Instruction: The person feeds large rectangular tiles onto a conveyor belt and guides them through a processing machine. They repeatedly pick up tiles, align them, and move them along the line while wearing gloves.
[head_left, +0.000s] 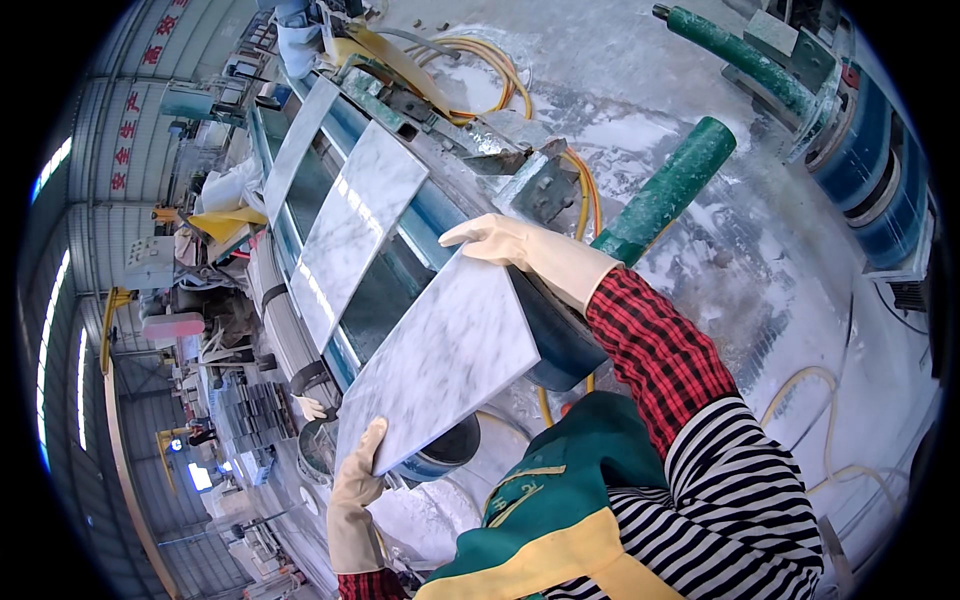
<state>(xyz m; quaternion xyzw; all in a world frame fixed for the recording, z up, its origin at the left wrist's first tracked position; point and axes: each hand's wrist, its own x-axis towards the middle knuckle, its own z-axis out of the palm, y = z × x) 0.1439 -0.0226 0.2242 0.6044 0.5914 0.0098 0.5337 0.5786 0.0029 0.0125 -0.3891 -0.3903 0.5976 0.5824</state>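
A polished white marble slab with grey veins [440, 345] lies tilted between my hands, its near end sticking out past the belt conveyor [388, 290]. My left hand [358, 485], in a cream rubber glove, grips the near left corner, thumb on top and fingers hidden underneath. At the far right corner, my right hand [520, 250], gloved alike, is closed over the edge; the underside of that grip is hidden. Farther along the conveyor rests a second marble slab [362, 220], apart from mine, and beyond it a third slab [300, 145].
A green roller [670, 188] juts out right of the conveyor. Yellow hoses [500, 75] coil on the wet, white-stained floor. Blue machinery [870, 160] stands at far right. Below the held slab sits a dark round bucket [445, 450]. Another glove [310, 408] shows beyond the conveyor's left side.
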